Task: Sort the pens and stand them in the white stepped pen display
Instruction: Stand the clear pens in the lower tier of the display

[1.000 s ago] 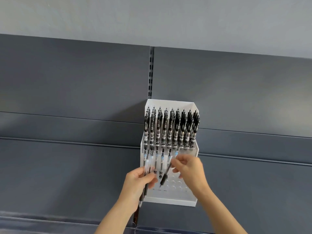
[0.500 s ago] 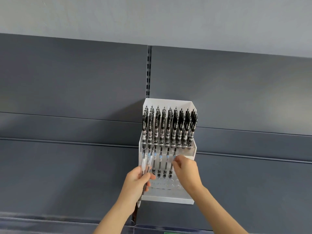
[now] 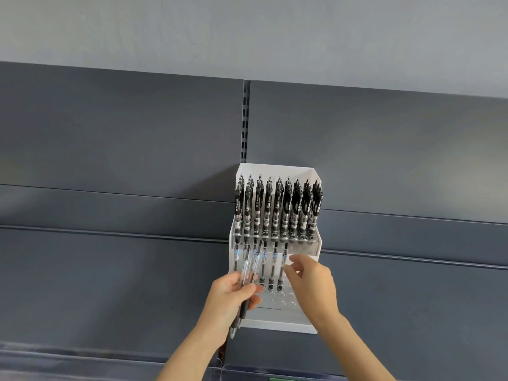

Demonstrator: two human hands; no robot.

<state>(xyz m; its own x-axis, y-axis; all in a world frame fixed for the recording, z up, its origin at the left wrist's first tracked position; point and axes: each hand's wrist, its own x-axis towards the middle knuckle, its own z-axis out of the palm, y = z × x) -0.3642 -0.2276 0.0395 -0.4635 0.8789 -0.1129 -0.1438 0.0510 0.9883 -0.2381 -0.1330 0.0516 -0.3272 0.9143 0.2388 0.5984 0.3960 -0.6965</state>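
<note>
Left grip: I see the left grip low at the display's left edge, fingers and thumb curled round a small bunch of pens.
Held pens: the bunch of pens has clear barrels and slants up to the right. Its upper ends cross in front of the display's left side, and its dark lower ends stick out under the hand.
Wall strip: a slotted strip runs up the grey back panel above the display.
Display: the white stepped pen display sits against that panel.
Upper pens: the black clipped pens stand upright, packed across the upper steps.
Lower row: the lower-row pens stand tip-down on the left part of a lower step, with round holes showing in front of them and to their right.
Right grip: the right grip is just right of the last lower-row pen, fingers loosely bent, thumb and forefinger apart, holding nothing. I cannot tell whether a fingertip touches that pen.
</note>
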